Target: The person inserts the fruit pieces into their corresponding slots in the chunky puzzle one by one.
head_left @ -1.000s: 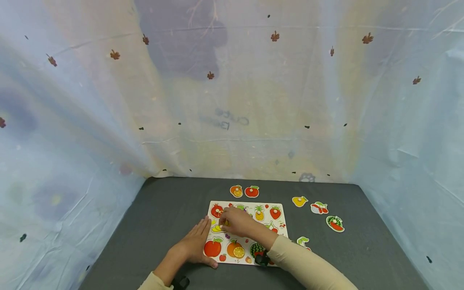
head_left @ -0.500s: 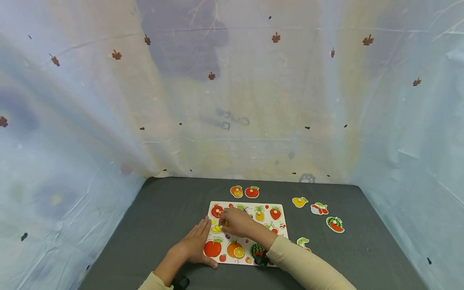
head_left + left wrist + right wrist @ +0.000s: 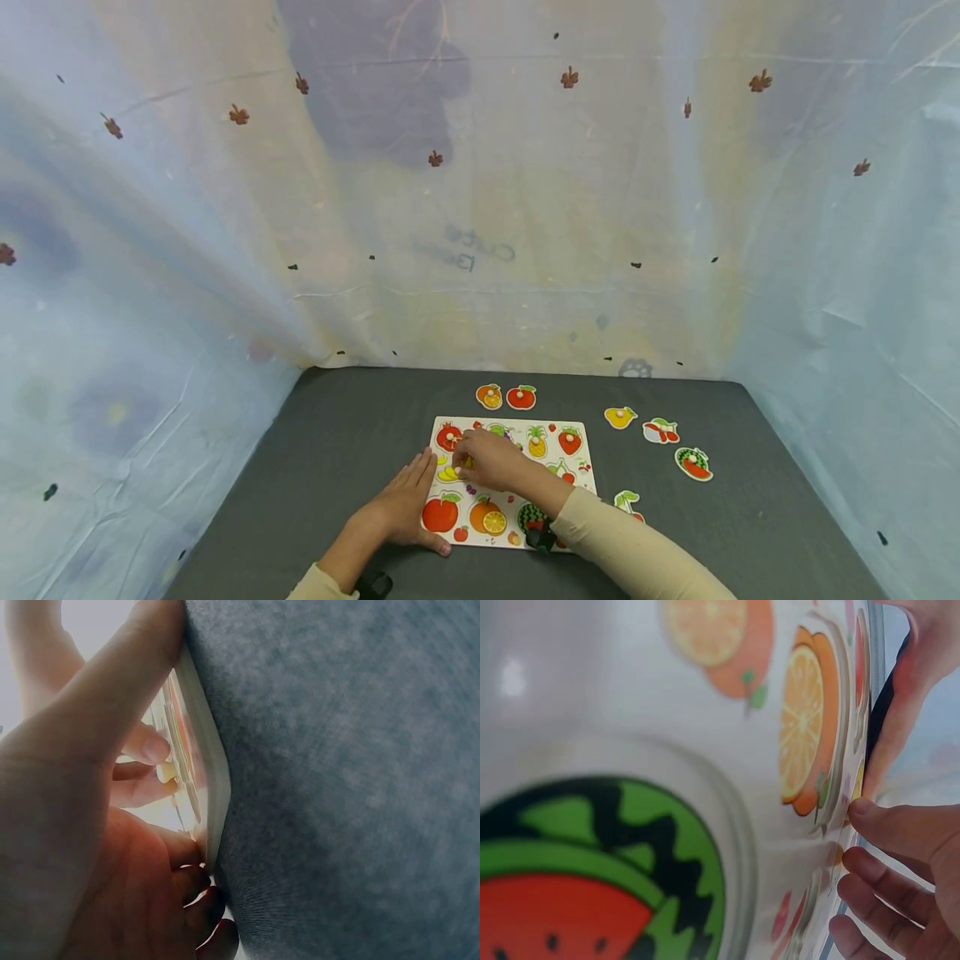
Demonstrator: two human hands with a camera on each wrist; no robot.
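In the head view, a white fruit puzzle board (image 3: 525,423) lies on the dark table. My left hand (image 3: 401,504) rests flat along the board's left edge, fingers straight and thumb at the near corner. My right hand (image 3: 491,458) reaches across the board and pinches the small knob (image 3: 166,772) of a banana puzzle piece (image 3: 448,473), mostly covered by the fingers. The left wrist view shows thumb and finger on either side of that knob. Printed apple (image 3: 440,512), orange (image 3: 487,517) and watermelon (image 3: 592,862) shapes fill the board's near row.
Behind the board lie an orange piece (image 3: 489,396) and a red fruit piece (image 3: 521,397). To the right are a pear piece (image 3: 620,417), a red-and-white piece (image 3: 661,431), a watermelon piece (image 3: 693,463) and a cherry piece (image 3: 627,500). A patterned curtain (image 3: 480,208) surrounds the table.
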